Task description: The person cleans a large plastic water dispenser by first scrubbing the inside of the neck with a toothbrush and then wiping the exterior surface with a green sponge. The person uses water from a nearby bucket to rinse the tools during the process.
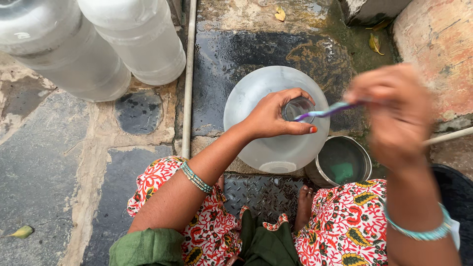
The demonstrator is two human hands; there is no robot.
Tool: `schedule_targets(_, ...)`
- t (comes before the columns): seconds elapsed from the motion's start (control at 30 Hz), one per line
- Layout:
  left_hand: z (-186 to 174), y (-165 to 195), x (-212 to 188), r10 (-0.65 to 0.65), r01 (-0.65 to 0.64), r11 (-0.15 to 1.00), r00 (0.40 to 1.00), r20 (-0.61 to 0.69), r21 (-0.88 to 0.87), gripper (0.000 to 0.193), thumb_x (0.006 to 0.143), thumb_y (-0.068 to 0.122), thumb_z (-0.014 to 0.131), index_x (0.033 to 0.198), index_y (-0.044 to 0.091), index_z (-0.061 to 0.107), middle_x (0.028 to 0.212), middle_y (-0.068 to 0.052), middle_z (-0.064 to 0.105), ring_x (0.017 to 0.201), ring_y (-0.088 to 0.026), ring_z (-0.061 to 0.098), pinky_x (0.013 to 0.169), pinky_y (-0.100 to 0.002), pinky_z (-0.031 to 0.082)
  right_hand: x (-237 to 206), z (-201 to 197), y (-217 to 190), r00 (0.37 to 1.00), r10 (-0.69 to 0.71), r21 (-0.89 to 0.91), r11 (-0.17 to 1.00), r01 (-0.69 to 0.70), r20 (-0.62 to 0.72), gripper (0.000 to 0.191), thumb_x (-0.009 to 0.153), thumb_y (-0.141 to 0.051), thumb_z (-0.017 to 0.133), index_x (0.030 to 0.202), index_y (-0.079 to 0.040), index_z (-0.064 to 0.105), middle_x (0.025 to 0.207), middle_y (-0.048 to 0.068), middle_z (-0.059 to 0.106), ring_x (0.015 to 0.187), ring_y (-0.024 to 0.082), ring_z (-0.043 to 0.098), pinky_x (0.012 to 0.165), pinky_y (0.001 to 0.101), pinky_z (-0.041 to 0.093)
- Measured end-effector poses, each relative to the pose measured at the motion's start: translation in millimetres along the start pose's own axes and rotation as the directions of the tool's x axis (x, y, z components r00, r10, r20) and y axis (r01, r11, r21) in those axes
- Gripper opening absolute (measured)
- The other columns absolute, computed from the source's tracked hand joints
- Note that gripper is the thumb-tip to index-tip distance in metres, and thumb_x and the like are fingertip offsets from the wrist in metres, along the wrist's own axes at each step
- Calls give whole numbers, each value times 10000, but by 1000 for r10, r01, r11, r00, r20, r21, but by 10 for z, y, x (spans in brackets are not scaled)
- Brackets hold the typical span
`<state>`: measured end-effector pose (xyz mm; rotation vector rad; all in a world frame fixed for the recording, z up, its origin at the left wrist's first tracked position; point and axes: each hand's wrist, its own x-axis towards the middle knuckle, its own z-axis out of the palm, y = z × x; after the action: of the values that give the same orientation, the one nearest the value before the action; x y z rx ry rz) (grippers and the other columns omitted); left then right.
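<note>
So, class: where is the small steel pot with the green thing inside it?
In the head view the steel pot stands on the wet ground right of centre, touching the lower right edge of the big translucent water jug, just below the blurred right hand.

Two big jugs (93, 44) lie on wet stone floor (49, 148) beside a pipe (187, 88), a steel pot (340, 161) nearby, leaves (22, 231) scattered.

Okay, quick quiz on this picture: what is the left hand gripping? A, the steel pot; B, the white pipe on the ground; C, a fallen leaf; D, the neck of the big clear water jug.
D: the left hand wraps around the neck of the big clear water jug, while the right hand holds a toothbrush at its mouth.
</note>
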<state>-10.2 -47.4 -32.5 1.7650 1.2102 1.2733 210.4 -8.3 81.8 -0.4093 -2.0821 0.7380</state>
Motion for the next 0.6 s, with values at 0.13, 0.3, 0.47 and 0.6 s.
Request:
schedule_targets(0.13, 6, -58, -17, -14, 14, 999, 1000, -23, 33, 535, 738, 423, 885, 1051, 62, 645, 1008, -79, 742, 969, -198, 706, 916, -343, 549, 54, 457, 545, 987, 5, -180, 983, 25, 163, 296, 1108, -225, 538, 903, -59, 673, 943, 70, 686, 948, 240, 565, 875, 370, 454)
schedule_targets(0.3, 13, -50, -1, -18, 18, 1000, 1000, -23, 14, 546, 738, 416, 890, 1052, 51, 630, 1019, -77, 742, 984, -192, 707, 938, -337, 553, 88, 443, 549, 987, 5, -208, 978, 29, 163, 285, 1109, -229, 528, 918, -67, 665, 919, 71, 684, 918, 241, 552, 850, 367, 443)
schedule_targets(0.47, 13, 38, 5, -31, 31, 999, 999, 12, -26, 534, 733, 419, 878, 1116, 91, 700, 1059, -49, 771, 1025, -165, 740, 963, -324, 553, 8, -26, -36, 991, -32, 91, 995, 44, -127, 312, 1163, -264, 506, 967, -46, 612, 952, 83, 658, 864, 136, 580, 794, 265, 453)
schedule_targets(0.6, 3, 50, -13, -32, 32, 999, 999, 5, -30, 536, 728, 414, 882, 1111, 87, 698, 1057, -54, 768, 1024, -175, 736, 956, -328, 554, -46, 73, 39, 993, -1, 93, 996, 12, -118, 323, 1179, -258, 527, 990, -18, 632, 979, 98, 667, 884, 176, 601, 825, 286, 491)
